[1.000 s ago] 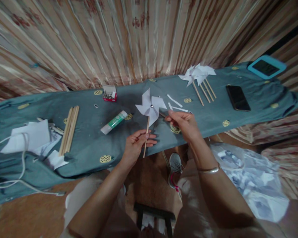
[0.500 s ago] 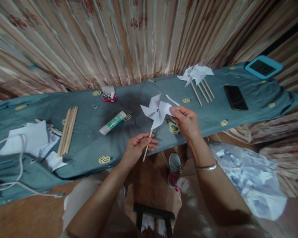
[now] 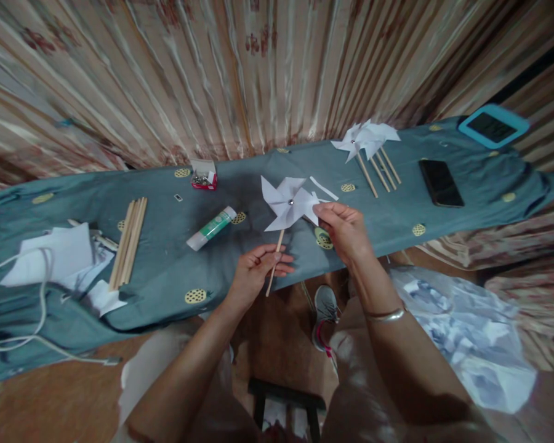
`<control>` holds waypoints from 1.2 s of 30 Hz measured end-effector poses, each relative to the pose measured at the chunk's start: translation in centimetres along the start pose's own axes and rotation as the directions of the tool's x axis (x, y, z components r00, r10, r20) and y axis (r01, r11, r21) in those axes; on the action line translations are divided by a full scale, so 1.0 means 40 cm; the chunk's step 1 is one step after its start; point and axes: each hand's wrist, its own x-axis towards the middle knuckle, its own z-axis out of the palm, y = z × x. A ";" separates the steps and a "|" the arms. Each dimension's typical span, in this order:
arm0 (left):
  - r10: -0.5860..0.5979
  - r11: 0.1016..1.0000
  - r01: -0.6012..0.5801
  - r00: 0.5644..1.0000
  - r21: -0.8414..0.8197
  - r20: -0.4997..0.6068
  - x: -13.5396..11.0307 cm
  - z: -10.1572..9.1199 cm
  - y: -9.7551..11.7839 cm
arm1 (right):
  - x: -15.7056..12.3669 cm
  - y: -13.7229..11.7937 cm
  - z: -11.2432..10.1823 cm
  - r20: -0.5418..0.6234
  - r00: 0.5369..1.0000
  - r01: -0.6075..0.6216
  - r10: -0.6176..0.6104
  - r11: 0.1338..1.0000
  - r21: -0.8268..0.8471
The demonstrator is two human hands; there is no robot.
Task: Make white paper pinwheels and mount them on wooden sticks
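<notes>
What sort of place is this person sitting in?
Probably a room in a home, used as a makeshift craft spot, though I can't be sure: long patterned curtains hang behind, wooden sticks lie side by side, and a paper pinwheel is being held.

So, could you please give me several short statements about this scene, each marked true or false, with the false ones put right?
1. The left hand holds the wooden stick of a white paper pinwheel. True.
2. The right hand is holding the glue stick. False: its fingertips are on a blade of the pinwheel, and the glue stick lies on the tablecloth.
3. A silver-coloured bangle is worn on the right forearm. True.
4. The small red box is closed. False: its flap is up and metallic pieces show inside.
5. The black smartphone lies to the right of the overlapping pinwheels. True.
</notes>
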 end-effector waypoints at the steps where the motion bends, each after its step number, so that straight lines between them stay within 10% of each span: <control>1: 0.002 1.000 -0.002 1.000 0.002 -0.002 0.000 -0.001 -0.001 | -0.002 -0.002 0.002 0.007 1.000 -0.007 0.007 1.000 0.001; 36: 0.003 1.000 -0.004 0.998 -0.026 -0.055 0.003 0.007 0.009 | -0.038 0.016 0.032 0.129 0.991 -0.012 0.028 0.992 -0.128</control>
